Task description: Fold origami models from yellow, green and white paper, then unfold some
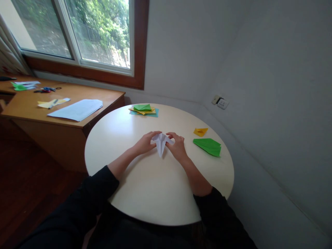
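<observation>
A folded white paper (161, 144), pointed toward me, lies on the round white table (145, 186). My left hand (145, 142) presses on its left side with fingers curled over the top edge. From the right, my right hand (177, 146) pinches the paper's upper right flap. Both hands touch the paper and sit close together at the table's middle.
A green paper plane (208, 146) and a small yellow folded piece (200, 131) lie to the right. A stack of green, yellow and blue sheets (144, 109) sits at the far edge. A wooden desk (57, 117) with papers and scissors stands at left under the window. A wall socket (220, 102) is at right.
</observation>
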The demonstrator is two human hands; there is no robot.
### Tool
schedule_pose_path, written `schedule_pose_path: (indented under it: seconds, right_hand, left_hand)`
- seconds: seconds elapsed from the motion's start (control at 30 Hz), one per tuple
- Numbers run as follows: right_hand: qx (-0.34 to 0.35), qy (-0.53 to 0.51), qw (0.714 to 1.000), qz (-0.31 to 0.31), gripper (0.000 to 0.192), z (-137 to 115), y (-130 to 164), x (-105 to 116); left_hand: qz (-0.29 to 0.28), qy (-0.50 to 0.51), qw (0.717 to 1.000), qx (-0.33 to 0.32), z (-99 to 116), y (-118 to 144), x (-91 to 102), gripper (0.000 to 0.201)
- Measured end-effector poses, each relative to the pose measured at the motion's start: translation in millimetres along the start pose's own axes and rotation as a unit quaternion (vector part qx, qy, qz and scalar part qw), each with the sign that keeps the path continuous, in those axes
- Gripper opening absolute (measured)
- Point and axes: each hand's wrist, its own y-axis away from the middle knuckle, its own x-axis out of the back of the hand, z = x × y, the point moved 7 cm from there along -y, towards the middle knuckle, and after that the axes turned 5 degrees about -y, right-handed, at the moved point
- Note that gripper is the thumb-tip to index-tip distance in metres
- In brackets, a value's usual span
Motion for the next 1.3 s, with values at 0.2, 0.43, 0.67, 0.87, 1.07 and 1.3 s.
schedule_pose_path:
  seconds: [0.2, 0.43, 0.67, 0.87, 1.07, 1.3]
  right_hand:
    - [-0.023, -0.025, 0.999, -0.016, 0.02, -2, 0, -1]
    - [-0.039, -0.081, 0.996, -0.007, 0.025, -2, 1, 1]
    - [-0.046, -0.112, 0.993, 0.012, 0.041, 0, 2, 3]
    - [-0.039, -0.145, 0.988, 0.025, 0.046, 2, 3, 3]
    - [-0.028, -0.161, 0.986, 0.024, 0.048, 3, 3, 0]
    - [-0.025, -0.153, 0.987, 0.049, 0.051, 3, 3, 4]
  left_hand:
    - [-0.008, -0.064, 0.998, -0.008, 5, 1, 0.9, 0.048]
    - [0.01, -0.097, 0.995, -0.021, 8, 0, 4.1, 0.05]
    - [0.037, -0.071, 0.996, -0.027, 7, 1, 5.6, 0.052]
    - [0.06, -0.04, 0.997, -0.025, 5, 0, 8.8, 0.045]
    - [0.086, -0.03, 0.996, 0.015, 2, 0, 13.5, 0.033]
    - [0.113, -0.044, 0.989, 0.089, -7, 1, 19.0, 0.025]
